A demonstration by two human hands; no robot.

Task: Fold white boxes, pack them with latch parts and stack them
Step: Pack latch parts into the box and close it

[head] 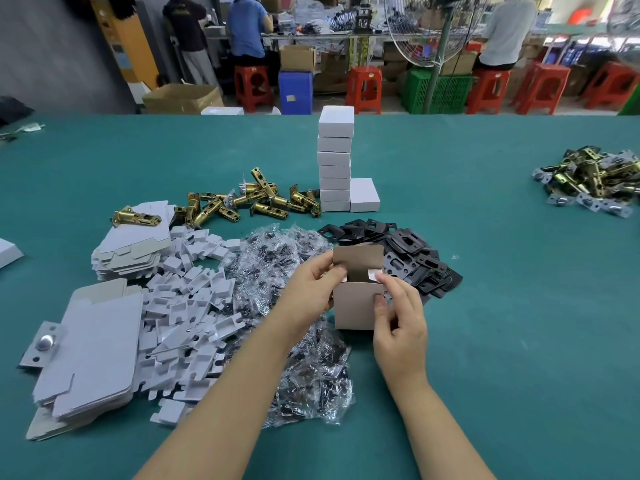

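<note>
A half-formed box [356, 299] is held upright above the heap of bagged screws [277, 271], its grey inner face toward the camera and its top flap standing open. The left hand [311, 289] pinches the box's left edge near the flap fold, thumb in front. The right hand [398, 320] grips the right front corner, thumb pressed on the front panel and a fingertip at the white side tab. The step looks like squaring the carton and tucking the side tabs before filling. To do it well, the person should steady the body with the left hand while the right folds each tab fully inward, so the walls stay square and the lid can close flush. Black plates [408, 258] lie just behind, brass latches [263, 202] farther back, beside the stack of finished boxes [335, 161]. Flat blanks [93, 344] wait on the green table [519, 306] at left.
</note>
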